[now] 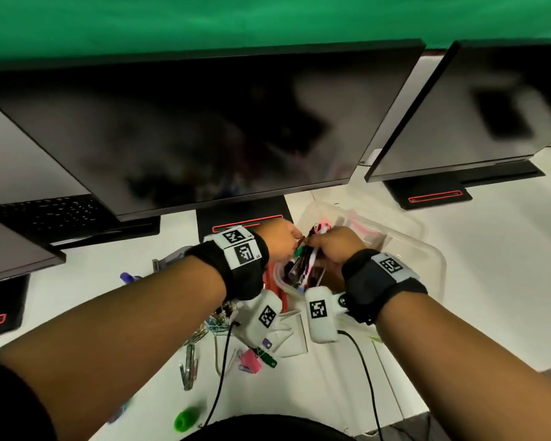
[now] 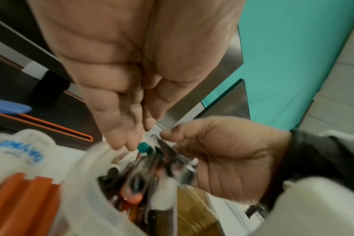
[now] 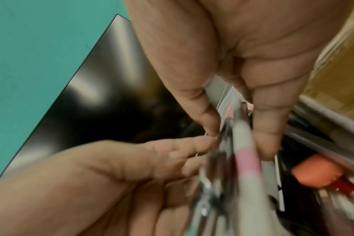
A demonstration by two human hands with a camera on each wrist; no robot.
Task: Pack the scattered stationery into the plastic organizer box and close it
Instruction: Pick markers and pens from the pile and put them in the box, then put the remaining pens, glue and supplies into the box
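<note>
Roughly halfway, I'd judge: the clear plastic organizer box (image 1: 427, 259), lid off, sits toward the white desk's (image 1: 490, 281) far edge; right hand (image 1: 334, 249) grasps a bundle of pens & markers (image 1: 303, 265) over it, left hand (image 1: 279, 238) relaxed, fingertips at the bundle's tips. Left on the near edge: 1 green cap (image 1: 186, 418), 1 pink clip (image 1: 251, 361), 1 purple marker (image 1: 129, 277), paperclips (image 1: 217, 323) too tangled to count; pens ditto

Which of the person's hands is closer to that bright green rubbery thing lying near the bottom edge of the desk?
Left. The left hand is up by the pens, on the same side as the bright green rubbery grip; the right hand is farther across, over the clear plastic box.
</note>
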